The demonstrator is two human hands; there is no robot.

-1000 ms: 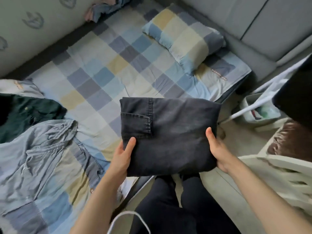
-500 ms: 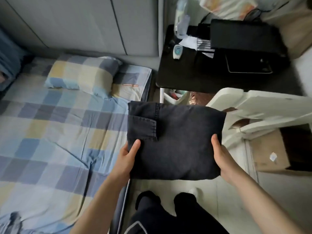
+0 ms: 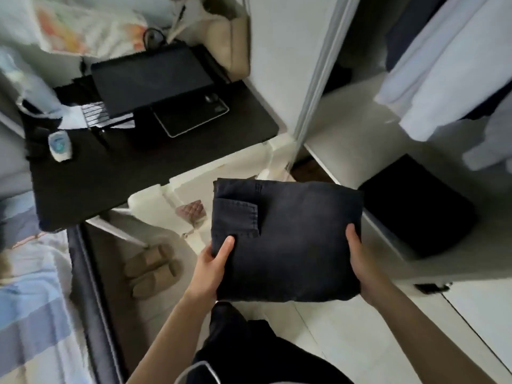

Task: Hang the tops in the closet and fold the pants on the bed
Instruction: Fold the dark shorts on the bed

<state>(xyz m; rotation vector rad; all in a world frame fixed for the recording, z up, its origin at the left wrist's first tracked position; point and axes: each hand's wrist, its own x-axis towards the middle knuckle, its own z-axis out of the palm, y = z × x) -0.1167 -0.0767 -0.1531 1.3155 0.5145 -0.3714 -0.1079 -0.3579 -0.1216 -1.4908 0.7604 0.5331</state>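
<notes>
Both hands, left hand [image 3: 212, 268] and right hand [image 3: 360, 259], are pinching the folded black jeans [image 3: 288, 245] beside the closet shelf [image 3: 346, 151]; a loosening pinch risks them unfolding.

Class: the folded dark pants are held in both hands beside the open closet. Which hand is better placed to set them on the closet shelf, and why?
Right. The right hand grips the pants on the edge nearest the closet shelf; the left hand holds the far edge, toward the desk.

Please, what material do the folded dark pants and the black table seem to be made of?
Folded pants: probably denim, washed black and matte; stitched seams and a patch pocket show. Black table: perhaps laminated board, with a smooth, flat, low-sheen top; the blur leaves this open.
</notes>
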